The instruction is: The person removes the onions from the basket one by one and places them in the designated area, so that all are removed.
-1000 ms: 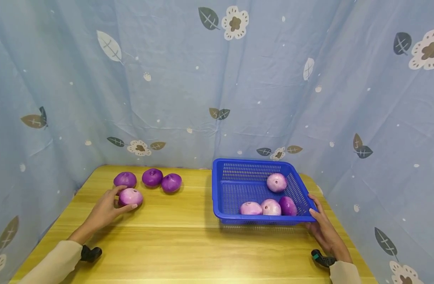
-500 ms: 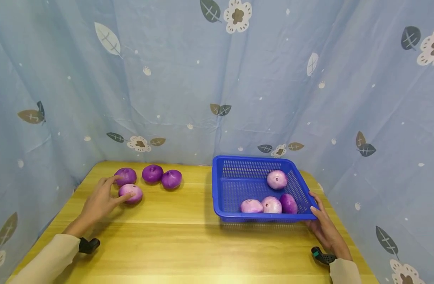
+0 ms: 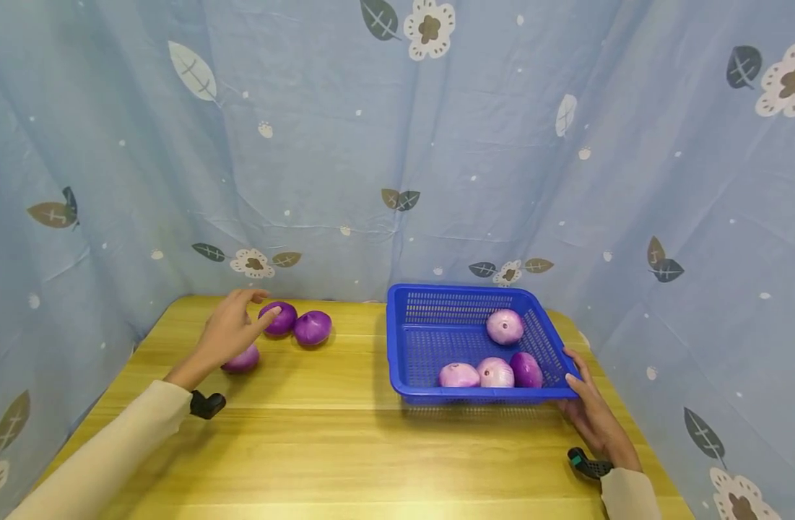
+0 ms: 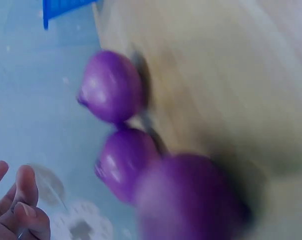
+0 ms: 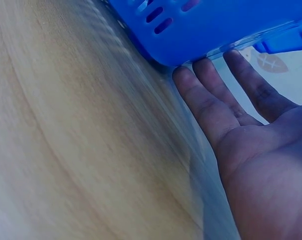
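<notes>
My left hand (image 3: 231, 326) hovers over the left end of the table, fingers apart and holding nothing. Its thumb overlaps a purple onion (image 3: 281, 322) in the head view, and another onion (image 3: 313, 328) sits just right of that. Below the wrist, a third onion (image 3: 242, 359) is partly covered. The left wrist view shows the loose fingers (image 4: 27, 200) beside the onions, with one blurred onion (image 4: 185, 200) very close. My right hand (image 3: 595, 412) holds the blue plastic basket (image 3: 397, 361) at its front right corner, thumb at the rim, other fingers (image 5: 205, 105) against its outside.
Several onions lie in the basket, one pale onion (image 3: 505, 327) at the back and a darker one (image 3: 526, 370) in the front row. The wooden table (image 3: 345, 455) ends at a blue patterned curtain (image 3: 319, 159) behind and at both sides.
My left hand has left the pale onion at the front and moved up and right, towards the back pair; it now hides the back left onion. The right hand stays at the basket.
</notes>
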A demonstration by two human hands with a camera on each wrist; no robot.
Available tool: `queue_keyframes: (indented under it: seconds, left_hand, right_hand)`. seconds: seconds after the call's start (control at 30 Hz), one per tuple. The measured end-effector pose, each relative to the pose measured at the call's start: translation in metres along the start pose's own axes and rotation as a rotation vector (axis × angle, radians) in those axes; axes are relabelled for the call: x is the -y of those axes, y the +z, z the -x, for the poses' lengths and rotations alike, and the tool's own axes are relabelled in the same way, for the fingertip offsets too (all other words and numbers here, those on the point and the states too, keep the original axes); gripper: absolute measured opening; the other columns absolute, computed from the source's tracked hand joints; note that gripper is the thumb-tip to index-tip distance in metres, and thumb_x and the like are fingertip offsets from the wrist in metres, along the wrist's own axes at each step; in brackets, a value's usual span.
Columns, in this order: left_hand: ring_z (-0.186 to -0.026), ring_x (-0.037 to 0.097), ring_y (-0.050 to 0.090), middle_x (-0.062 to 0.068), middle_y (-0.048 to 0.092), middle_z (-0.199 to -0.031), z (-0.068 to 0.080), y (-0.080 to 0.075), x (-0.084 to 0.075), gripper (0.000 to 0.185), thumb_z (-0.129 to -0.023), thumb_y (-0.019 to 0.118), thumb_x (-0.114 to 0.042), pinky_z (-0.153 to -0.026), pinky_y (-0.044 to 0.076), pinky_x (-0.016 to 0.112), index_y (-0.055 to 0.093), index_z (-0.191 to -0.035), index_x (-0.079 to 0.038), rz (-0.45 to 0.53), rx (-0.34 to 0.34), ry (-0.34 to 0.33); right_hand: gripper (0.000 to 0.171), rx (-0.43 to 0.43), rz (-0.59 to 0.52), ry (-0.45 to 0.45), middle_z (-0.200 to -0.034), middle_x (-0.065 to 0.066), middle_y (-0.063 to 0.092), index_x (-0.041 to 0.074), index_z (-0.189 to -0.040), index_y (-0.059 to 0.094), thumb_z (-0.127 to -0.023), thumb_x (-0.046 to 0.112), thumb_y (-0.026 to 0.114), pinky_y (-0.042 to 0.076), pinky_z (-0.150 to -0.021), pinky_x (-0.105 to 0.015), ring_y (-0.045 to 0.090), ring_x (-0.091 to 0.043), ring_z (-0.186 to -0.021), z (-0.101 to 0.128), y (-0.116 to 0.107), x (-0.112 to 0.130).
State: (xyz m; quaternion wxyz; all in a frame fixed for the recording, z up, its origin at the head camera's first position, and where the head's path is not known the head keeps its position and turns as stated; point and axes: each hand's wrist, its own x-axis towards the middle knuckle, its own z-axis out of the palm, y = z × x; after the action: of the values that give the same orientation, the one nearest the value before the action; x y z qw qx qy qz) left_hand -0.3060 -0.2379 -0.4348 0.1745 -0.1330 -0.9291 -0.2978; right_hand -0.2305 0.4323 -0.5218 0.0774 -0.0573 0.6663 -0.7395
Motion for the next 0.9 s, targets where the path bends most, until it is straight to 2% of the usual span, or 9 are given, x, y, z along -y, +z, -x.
queue_keyframes:
  seconds: [0.13, 0.37, 0.53, 0.77, 0.9]
  left_hand:
    - [-0.079, 0.023, 0.056, 0.019, 0.061, -0.123, -0.020, 0.016, -0.022, 0.045, -0.101, 0.067, -0.035, -0.072, 0.047, 0.040, 0.060, -0.133, -0.004, 0.050, 0.036, 0.054]
    - [-0.074, 0.019, 0.055, 0.015, 0.065, -0.121, -0.049, 0.043, -0.063, 0.043, -0.101, 0.066, -0.038, -0.068, 0.048, 0.038, 0.061, -0.133, -0.009, 0.179, 0.114, 0.122]
    - [-0.070, 0.016, 0.057, 0.013, 0.067, -0.118, -0.063, 0.059, -0.094, 0.039, -0.101, 0.067, -0.036, -0.068, 0.051, 0.037, 0.063, -0.131, -0.011, 0.241, 0.172, 0.180]
    - [-0.065, 0.018, 0.065, 0.010, 0.067, -0.118, -0.075, 0.083, -0.130, 0.039, -0.100, 0.069, -0.035, -0.061, 0.057, 0.036, 0.062, -0.132, -0.014, 0.401, 0.338, 0.158]
    - [-0.072, 0.018, 0.064, 0.007, 0.067, -0.115, -0.082, 0.099, -0.144, 0.037, -0.098, 0.071, -0.035, -0.065, 0.056, 0.035, 0.063, -0.130, -0.017, 0.409, 0.380, 0.184]
  right_hand:
    - [0.062, -0.013, -0.012, 0.005, -0.163, -0.017, -0.004, 0.043, -0.163, 0.005, -0.112, 0.028, 0.037, 0.052, -0.100, -0.030, 0.053, -0.014, -0.123, -0.003, 0.000, 0.000]
    - [0.064, 0.000, -0.021, -0.006, -0.163, -0.019, -0.005, 0.038, -0.164, 0.002, -0.112, 0.026, 0.037, 0.052, -0.099, -0.033, 0.053, -0.017, -0.123, -0.005, 0.001, 0.000]
    - [0.063, 0.004, -0.016, -0.004, -0.164, -0.019, -0.008, 0.040, -0.164, 0.003, -0.113, 0.026, 0.037, 0.052, -0.099, -0.032, 0.052, -0.017, -0.124, -0.004, 0.002, -0.001]
    - [0.060, -0.027, -0.015, -0.004, -0.163, -0.018, -0.006, 0.046, -0.161, 0.009, -0.112, 0.027, 0.038, 0.053, -0.098, -0.032, 0.056, -0.013, -0.120, -0.001, 0.001, -0.002]
    - [0.063, -0.026, -0.021, -0.007, -0.164, -0.018, -0.004, 0.041, -0.163, 0.005, -0.112, 0.027, 0.039, 0.053, -0.098, -0.033, 0.055, -0.014, -0.121, -0.001, 0.002, -0.001]
